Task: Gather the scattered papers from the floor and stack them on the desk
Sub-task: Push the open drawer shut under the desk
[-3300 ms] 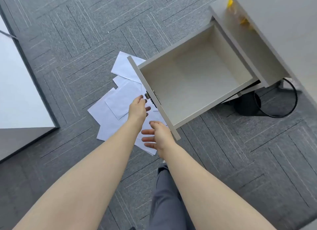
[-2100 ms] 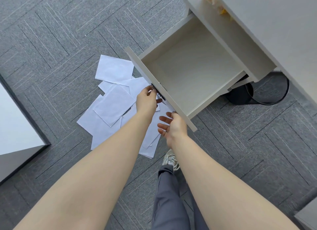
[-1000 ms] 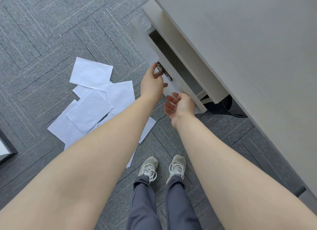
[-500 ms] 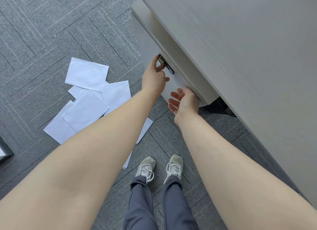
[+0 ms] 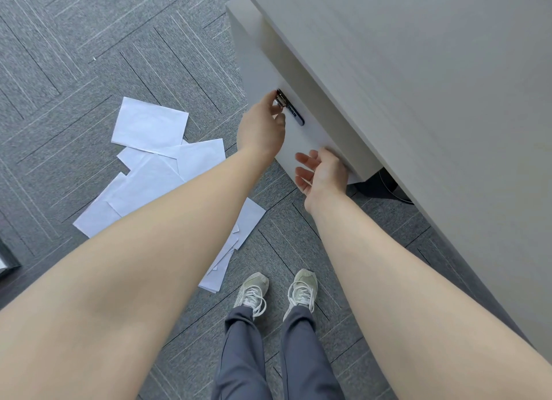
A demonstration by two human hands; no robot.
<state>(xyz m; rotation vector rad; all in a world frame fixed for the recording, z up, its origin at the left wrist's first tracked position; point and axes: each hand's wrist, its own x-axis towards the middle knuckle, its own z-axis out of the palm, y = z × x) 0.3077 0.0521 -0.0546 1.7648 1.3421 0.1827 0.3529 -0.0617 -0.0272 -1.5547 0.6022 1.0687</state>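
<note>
Head view: our forearms hide part of the scattered white paper sheets (image 5: 155,160) on the grey carpet floor (image 5: 74,56). Left hand (image 5: 260,128) pinches the small metal key (image 5: 280,98) in the pale drawer front (image 5: 313,137); right hand (image 5: 324,172) rests open-palmed against it, grip wide, under the light wooden tabletop (image 5: 433,86).

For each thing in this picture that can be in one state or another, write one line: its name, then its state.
drawer: pushed in, front flush with the cabinet
key: in the drawer lock, pinched by the left hand
papers: scattered and overlapping on the carpet, none picked up
left hand: fingers closed on the key
right hand: open, fingers against the drawer front's lower edge
desk: visible top bare, no stack yet
</note>
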